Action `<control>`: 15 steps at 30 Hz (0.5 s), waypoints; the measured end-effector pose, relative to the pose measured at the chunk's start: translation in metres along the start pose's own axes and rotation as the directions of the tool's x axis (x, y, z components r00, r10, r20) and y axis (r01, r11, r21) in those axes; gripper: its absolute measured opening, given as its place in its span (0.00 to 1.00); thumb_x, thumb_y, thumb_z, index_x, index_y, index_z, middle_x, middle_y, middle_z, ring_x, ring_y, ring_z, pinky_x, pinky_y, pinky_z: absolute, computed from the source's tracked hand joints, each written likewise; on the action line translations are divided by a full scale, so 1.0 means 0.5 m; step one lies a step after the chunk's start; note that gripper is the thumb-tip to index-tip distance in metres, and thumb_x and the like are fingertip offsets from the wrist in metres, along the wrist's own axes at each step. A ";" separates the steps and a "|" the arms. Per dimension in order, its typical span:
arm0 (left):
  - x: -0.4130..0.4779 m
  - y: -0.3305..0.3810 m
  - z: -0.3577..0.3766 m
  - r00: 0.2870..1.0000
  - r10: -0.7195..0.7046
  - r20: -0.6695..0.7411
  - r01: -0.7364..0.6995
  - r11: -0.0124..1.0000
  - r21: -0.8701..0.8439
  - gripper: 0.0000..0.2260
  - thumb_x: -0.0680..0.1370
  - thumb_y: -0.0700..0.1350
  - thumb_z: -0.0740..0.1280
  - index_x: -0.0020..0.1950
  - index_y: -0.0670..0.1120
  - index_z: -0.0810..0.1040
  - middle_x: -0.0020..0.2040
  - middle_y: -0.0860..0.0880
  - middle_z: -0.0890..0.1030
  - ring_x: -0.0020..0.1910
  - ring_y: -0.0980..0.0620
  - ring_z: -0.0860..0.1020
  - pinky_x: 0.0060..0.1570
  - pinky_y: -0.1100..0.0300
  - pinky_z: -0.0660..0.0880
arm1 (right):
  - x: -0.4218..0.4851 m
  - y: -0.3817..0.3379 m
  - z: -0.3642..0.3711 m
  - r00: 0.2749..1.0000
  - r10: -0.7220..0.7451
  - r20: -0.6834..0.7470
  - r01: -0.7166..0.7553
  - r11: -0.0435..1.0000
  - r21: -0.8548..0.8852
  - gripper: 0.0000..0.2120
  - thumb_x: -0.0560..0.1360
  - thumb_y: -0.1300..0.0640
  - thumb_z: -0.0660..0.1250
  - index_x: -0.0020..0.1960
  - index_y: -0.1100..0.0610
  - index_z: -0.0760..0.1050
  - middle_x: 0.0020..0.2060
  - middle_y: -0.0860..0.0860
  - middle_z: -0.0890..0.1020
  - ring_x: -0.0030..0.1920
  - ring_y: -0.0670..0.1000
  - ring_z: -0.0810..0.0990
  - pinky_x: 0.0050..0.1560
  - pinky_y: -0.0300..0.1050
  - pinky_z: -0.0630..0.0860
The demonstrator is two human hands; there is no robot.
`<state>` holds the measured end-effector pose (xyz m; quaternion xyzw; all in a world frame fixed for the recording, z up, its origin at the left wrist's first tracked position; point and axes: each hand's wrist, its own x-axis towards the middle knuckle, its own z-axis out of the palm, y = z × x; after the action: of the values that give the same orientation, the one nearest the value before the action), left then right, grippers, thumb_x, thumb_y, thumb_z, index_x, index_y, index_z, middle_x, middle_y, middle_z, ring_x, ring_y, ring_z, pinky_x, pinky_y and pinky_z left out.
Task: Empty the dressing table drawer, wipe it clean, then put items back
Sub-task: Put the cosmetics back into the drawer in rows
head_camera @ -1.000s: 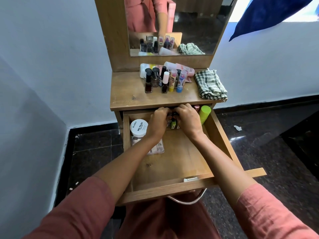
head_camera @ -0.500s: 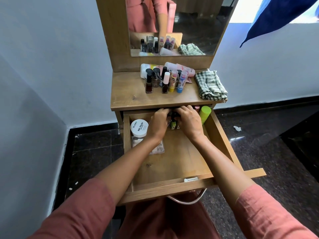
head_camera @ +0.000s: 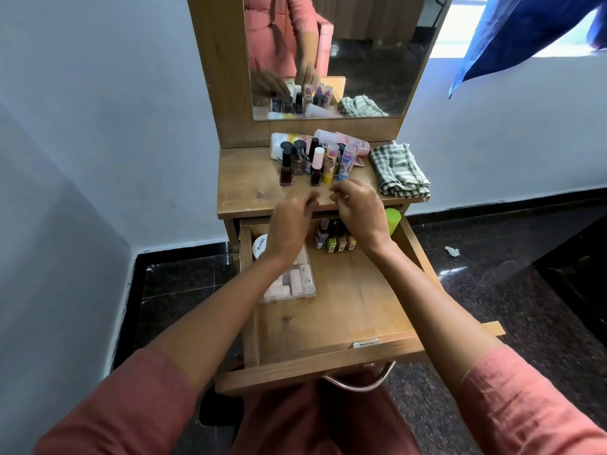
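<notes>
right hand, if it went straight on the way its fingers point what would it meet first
Probably the yellow tube at the front of the upright bottle cluster on the wooden table top; depth is unclear, so the right hand might pass over it.

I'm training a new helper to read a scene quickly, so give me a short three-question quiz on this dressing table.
1. True or false: the drawer is shut.
2. Where does the checked cloth lie? A in the drawer; B on the tabletop, right side; C on the floor.
3. Fill in: at the drawer's back left, partly behind the left hand, stands a white ____.
Key: 1 false; 2 B; 3 jar.
</notes>
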<state>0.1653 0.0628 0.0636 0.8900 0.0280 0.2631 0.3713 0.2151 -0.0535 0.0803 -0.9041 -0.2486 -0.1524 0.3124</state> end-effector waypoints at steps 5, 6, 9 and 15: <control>0.063 0.001 -0.053 0.983 0.016 -0.182 -0.013 1.000 0.016 0.11 0.75 0.33 0.64 0.57 0.39 0.76 0.54 0.42 0.78 0.54 0.47 0.76 0.53 0.62 0.72 | 0.065 -0.044 -0.016 0.996 -0.085 -0.024 0.085 0.996 0.018 0.14 0.73 0.69 0.62 0.58 0.64 0.76 0.55 0.58 0.79 0.56 0.56 0.77 0.59 0.41 0.73; 0.075 -0.002 -0.059 0.982 0.008 -0.190 0.001 0.999 0.047 0.13 0.75 0.32 0.64 0.59 0.40 0.76 0.57 0.42 0.77 0.56 0.47 0.75 0.55 0.62 0.71 | 0.077 -0.050 -0.016 0.995 -0.094 -0.014 0.094 0.996 0.003 0.16 0.73 0.69 0.62 0.60 0.64 0.75 0.57 0.58 0.78 0.58 0.57 0.76 0.60 0.47 0.74; 0.099 -0.011 -0.066 0.985 0.015 -0.171 0.003 0.995 0.104 0.17 0.74 0.30 0.63 0.62 0.40 0.75 0.60 0.43 0.76 0.59 0.47 0.73 0.58 0.61 0.71 | 0.101 -0.061 -0.014 0.995 -0.101 0.001 0.101 0.992 -0.077 0.18 0.73 0.69 0.62 0.63 0.62 0.73 0.60 0.56 0.77 0.61 0.57 0.73 0.57 0.52 0.74; 0.123 -0.022 -0.061 0.993 0.011 -0.114 0.007 0.988 0.152 0.17 0.75 0.30 0.61 0.64 0.40 0.74 0.56 0.42 0.77 0.55 0.48 0.75 0.50 0.66 0.68 | 0.121 -0.059 -0.010 0.992 -0.089 0.086 0.109 0.960 -0.257 0.16 0.74 0.67 0.61 0.61 0.60 0.74 0.58 0.55 0.77 0.60 0.58 0.70 0.53 0.55 0.73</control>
<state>0.2049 0.1053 0.1015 0.8992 0.0682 0.3112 0.2999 0.2487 -0.0152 0.1244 -0.9287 -0.2827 -0.1659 0.1734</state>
